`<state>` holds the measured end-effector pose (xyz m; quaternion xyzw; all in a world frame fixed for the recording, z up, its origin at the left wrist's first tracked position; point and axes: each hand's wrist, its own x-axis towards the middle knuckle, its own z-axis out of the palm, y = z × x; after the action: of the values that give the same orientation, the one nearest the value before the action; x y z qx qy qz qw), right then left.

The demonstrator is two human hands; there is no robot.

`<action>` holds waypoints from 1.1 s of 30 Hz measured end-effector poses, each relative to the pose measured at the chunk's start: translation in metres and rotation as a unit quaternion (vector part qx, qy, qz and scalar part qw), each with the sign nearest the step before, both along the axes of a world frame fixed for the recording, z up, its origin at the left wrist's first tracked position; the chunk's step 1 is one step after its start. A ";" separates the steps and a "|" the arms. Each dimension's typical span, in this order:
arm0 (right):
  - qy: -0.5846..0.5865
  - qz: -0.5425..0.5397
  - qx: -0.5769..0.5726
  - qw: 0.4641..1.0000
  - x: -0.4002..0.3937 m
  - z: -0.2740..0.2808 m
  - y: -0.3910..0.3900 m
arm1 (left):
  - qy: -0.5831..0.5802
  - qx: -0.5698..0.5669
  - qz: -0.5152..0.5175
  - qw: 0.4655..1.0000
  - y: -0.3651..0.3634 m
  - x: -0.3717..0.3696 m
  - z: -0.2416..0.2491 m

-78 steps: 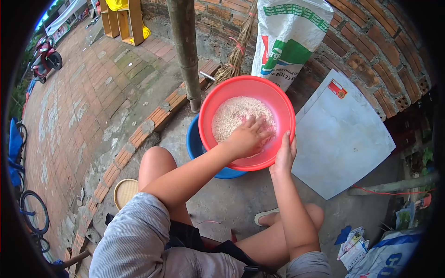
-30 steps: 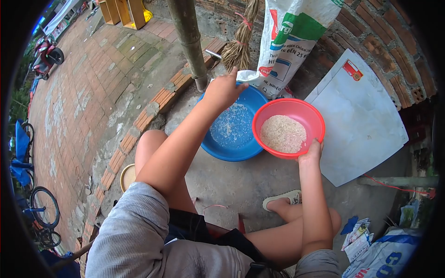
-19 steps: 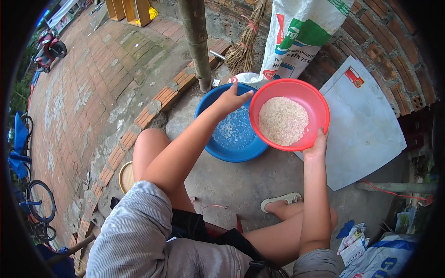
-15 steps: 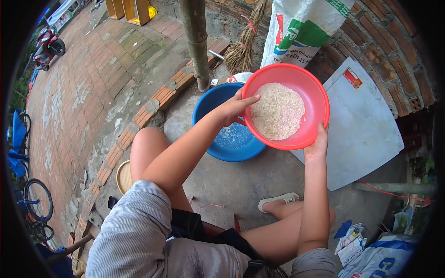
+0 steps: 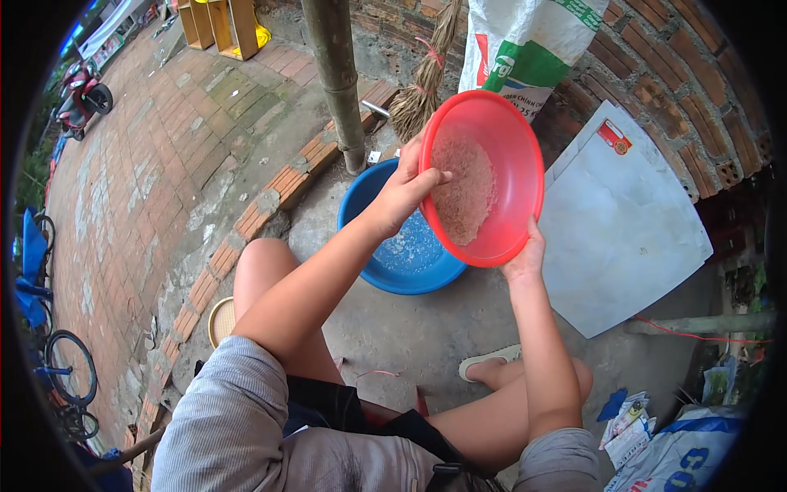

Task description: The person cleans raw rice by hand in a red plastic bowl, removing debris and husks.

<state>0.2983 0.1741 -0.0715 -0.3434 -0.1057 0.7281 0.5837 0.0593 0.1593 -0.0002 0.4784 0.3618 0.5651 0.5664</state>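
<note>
Red basin (image 5: pixel 500 156) tipped steeply over the blue basin (image 5: pixel 402 254); left hand (image 5: pixel 402 193) grasps its rim, right hand (image 5: pixel 525 258) props beneath; rice (image 5: pixel 463 193) clings inside; pouring step, I judge; next calls for steadier tilt.

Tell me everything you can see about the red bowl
The red bowl is round, smooth and looks like plastic. It is tipped steeply toward the blue basin below it, with pale rice clinging inside. The left hand grips its left rim, and the right hand supports its lower edge.
</note>
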 end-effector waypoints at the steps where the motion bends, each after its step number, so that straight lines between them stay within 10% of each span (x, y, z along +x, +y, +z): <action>1: 0.027 0.018 -0.029 0.999 -0.008 -0.005 -0.006 | 0.054 -0.001 0.014 0.998 0.001 -0.004 -0.002; 9: 0.068 0.136 -0.147 0.978 -0.035 0.024 -0.040 | -0.021 -0.215 0.062 0.974 0.005 -0.026 0.006; 12: -0.086 0.128 -0.216 0.964 -0.033 0.050 -0.045 | -0.108 -0.336 0.065 0.933 0.004 -0.029 0.007; 18: -0.474 0.092 0.004 0.876 -0.025 0.097 -0.047 | -0.272 -0.322 -0.026 0.907 0.009 -0.025 -0.060; 25: -0.461 -0.038 0.286 0.839 -0.015 0.090 -0.035 | -0.282 -0.346 -0.079 0.891 0.006 -0.012 -0.070; 33: -0.357 -0.091 0.204 0.907 0.002 0.098 -0.022 | -0.102 -0.214 -0.037 0.971 0.004 -0.003 -0.051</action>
<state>0.3002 0.1517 0.0263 -0.4620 -0.4212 0.4633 0.6281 0.0567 0.1630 -0.0507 0.2986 0.3969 0.4989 0.7102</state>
